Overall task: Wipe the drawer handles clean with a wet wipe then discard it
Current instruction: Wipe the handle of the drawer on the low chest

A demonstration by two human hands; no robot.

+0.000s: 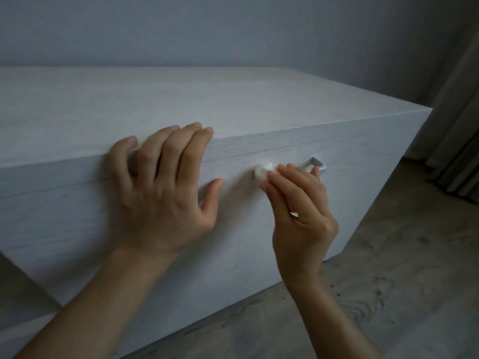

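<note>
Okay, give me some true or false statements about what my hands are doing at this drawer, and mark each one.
1. The right hand pinches a wipe. True.
2. The wipe lies spread flat on the floor. False: it is wadded in the fingers, up by the handle.
3. The left hand rests over the cabinet's top edge. True.
4. The drawer is pulled wide open. False: it looks closed, its front flush with the cabinet.

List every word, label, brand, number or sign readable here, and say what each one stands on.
None: no text can be read anywhere in the head view.
The drawer front, cabinet top, handle, wall and the wet wipe pinched by the right hand are all unmarked.
</note>
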